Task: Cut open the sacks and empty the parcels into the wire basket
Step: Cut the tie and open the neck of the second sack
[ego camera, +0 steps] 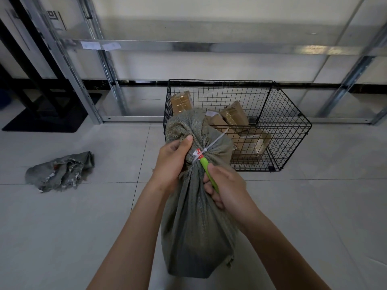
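I see the grey-green woven sack (194, 227) upright at centre frame, its neck cinched by a white zip tie (209, 146). The left hand (171, 162) grips the bunched neck; the right hand (226, 185) is clenched round a green cutter (207, 170), its tip at the tie. At 1 o'clock, just behind the sack, is the black wire basket (289, 126), with cardboard parcels (232, 114) inside. At 9 o'clock, well apart, a limp second sack (60, 171) lies crumpled on the tiled floor (83, 216).

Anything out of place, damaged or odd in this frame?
Only one thing: a crumpled sack with torn, frayed edges lies loose on the floor, left of the wire basket. The parcels sit inside it, none spilled.
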